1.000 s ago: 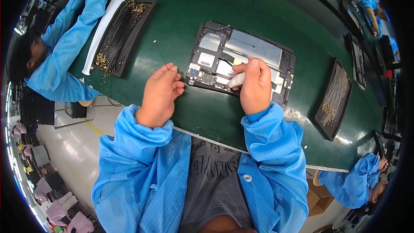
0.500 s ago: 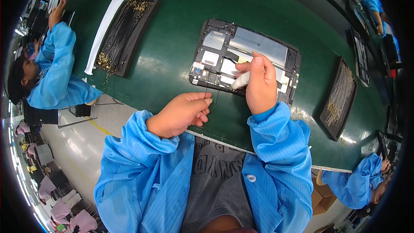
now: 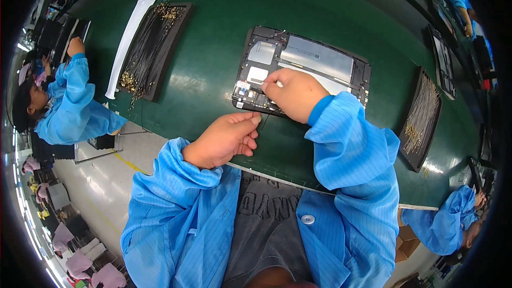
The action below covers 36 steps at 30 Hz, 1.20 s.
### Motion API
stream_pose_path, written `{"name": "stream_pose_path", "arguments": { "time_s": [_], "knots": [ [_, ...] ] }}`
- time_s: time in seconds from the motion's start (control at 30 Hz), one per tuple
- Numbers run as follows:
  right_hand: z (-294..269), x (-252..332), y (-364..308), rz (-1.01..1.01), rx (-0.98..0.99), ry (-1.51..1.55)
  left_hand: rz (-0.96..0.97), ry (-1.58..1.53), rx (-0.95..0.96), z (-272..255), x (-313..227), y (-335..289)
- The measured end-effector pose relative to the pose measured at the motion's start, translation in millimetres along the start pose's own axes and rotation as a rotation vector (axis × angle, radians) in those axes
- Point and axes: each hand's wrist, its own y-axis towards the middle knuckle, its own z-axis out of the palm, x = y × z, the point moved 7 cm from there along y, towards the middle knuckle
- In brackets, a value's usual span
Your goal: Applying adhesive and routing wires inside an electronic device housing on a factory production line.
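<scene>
An opened tablet (image 3: 316,53), its silver panels and small boards exposed, lies on the green table in front of me. My left hand (image 3: 226,137) is closed in a pinch at the tablet's near left edge. Between its thumb and forefinger is a thin black cable (image 3: 265,121), part of which hangs beside the fingertips. Over the tablet's left half, my right hand (image 3: 296,93) has its fingers pinched together, close to the small boards at the near left corner. Whatever sits between those fingertips is too small to make out.
Trays of thin cables with gold-coloured ends stand on the green table (image 3: 213,32): a dark tray (image 3: 173,56) on the left beside a white strip (image 3: 127,48), and another tray (image 3: 418,120) on the right. People in blue sleeves work at both sides.
My right hand has shifted left across the tablet and turned, its fingertips now at the near left boards. The left hand keeps its pinch in nearly the same place.
</scene>
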Motion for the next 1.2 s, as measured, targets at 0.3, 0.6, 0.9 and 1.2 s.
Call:
{"name": "stream_pose_path", "arguments": {
  "time_s": [0.3, 0.6, 0.9, 1.2],
  "knots": [
    [-164, -198, -187, 0.391, -1.076, -0.060, 0.026, -0.100, 0.068, 0, -1, 2],
    [-121, -231, -237, 0.731, -0.915, -0.194, -0.056, 0.011, -0.005, 1, 0, 2],
    [-126, -241, -232, 0.776, -1.080, -0.316, -0.021, 0.007, 0.040, 2, 1, 1],
    [-134, -255, -238, 0.887, -1.025, -0.231, -0.032, -0.018, 0.033, -1, 0, 0]
  ]
}}
